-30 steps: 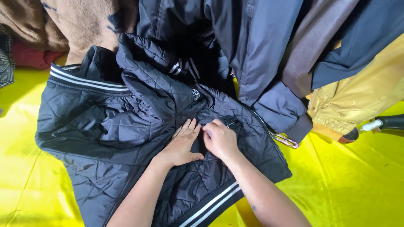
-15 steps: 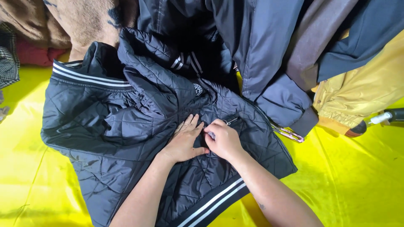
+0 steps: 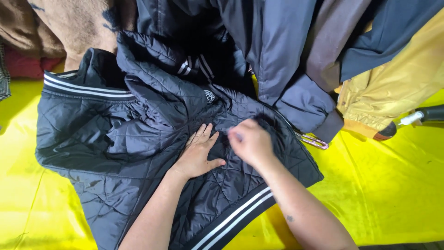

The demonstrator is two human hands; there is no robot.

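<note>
Head view: left hand (image 3: 198,155) lies flat, fingers spread and released, pressing the black quilted jacket (image 3: 115,139) onto the yellow sheet (image 3: 393,185). Right hand (image 3: 252,142) is blurred just beside those fingertips; its grip cannot be told. Jacket lies spread but rumpled; smoothing appears unfinished.
</note>
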